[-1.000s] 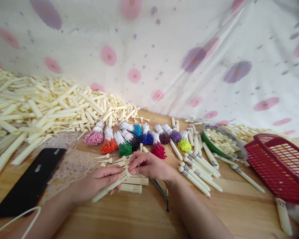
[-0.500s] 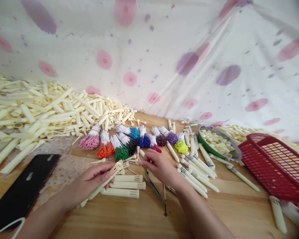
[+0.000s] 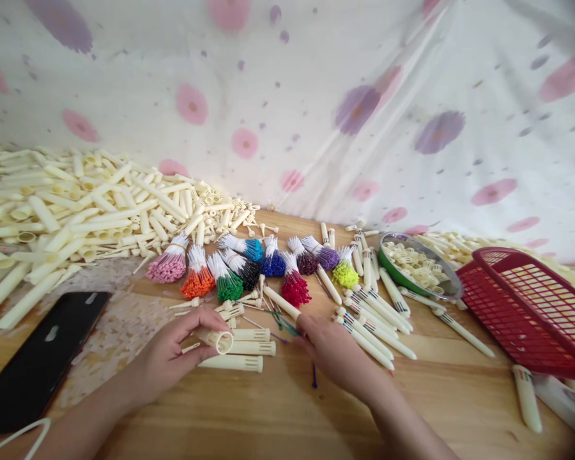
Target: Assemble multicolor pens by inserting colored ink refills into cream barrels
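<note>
My left hand [image 3: 165, 348] is closed round a cream pen barrel [image 3: 224, 343], whose round open end faces me. To the right, my right hand [image 3: 338, 351] is closed on blue-green tweezers [image 3: 288, 326], slightly blurred, their tips pointing left. Several slotted pen barrels [image 3: 242, 363] lie between my hands. Behind them stand bundles of refills with coloured ends, including red [image 3: 296, 287], green [image 3: 227, 281] and orange [image 3: 198, 278]. A loose refill with a dark blue end [image 3: 314, 377] lies by my right hand.
A large heap of cream barrels [image 3: 86, 204] fills the left back. A black phone [image 3: 38, 358] lies at left beside scattered clear pieces [image 3: 119, 326]. At right are several multicolour pens [image 3: 383, 313], a green bowl [image 3: 388, 265] of small cream parts and a red basket [image 3: 522, 313].
My right hand has left the barrel's end and picked up the tweezers from the table. My left hand has turned the barrel so its open end faces me.
</note>
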A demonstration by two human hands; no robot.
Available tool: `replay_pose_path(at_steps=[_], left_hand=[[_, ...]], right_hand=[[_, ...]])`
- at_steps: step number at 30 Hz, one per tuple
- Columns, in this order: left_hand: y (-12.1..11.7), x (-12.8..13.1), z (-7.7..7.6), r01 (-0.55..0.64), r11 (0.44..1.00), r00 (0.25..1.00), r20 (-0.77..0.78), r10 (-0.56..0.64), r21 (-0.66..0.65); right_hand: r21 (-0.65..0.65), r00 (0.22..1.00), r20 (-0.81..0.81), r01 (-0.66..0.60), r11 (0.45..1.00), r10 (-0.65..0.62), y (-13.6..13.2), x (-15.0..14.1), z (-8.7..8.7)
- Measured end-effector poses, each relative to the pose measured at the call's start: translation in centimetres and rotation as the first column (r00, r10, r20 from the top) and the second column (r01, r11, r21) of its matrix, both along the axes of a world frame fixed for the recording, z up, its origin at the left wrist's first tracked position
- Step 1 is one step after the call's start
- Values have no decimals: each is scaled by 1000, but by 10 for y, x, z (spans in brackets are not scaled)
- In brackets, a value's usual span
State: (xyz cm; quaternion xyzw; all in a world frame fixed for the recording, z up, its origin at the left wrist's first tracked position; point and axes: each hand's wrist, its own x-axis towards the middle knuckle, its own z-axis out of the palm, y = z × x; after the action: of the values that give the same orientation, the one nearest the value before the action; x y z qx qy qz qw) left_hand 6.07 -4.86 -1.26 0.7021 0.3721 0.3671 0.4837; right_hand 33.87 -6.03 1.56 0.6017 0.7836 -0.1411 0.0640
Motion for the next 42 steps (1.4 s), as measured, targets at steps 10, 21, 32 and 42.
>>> replay_pose_path(at_steps=[10,21,32,42], left_hand=[[6,0,-2,35,999,998,59,-36,23],[7,-10,9,207,978,935,-287,-210,-41],[9,-4,18,322,941,906,-254,-338,-104],[7,-4,14,380,900,917,-44,-397,-214]], right_hand=[[494,767,-413,-264,828,491,-3,-16,41],[738,684,-140,-410,536,716,8,-20,37],[721,674,-125,-442,533,728,7,-26,37],[725,685,-106,-443,528,720,7,-25,36]])
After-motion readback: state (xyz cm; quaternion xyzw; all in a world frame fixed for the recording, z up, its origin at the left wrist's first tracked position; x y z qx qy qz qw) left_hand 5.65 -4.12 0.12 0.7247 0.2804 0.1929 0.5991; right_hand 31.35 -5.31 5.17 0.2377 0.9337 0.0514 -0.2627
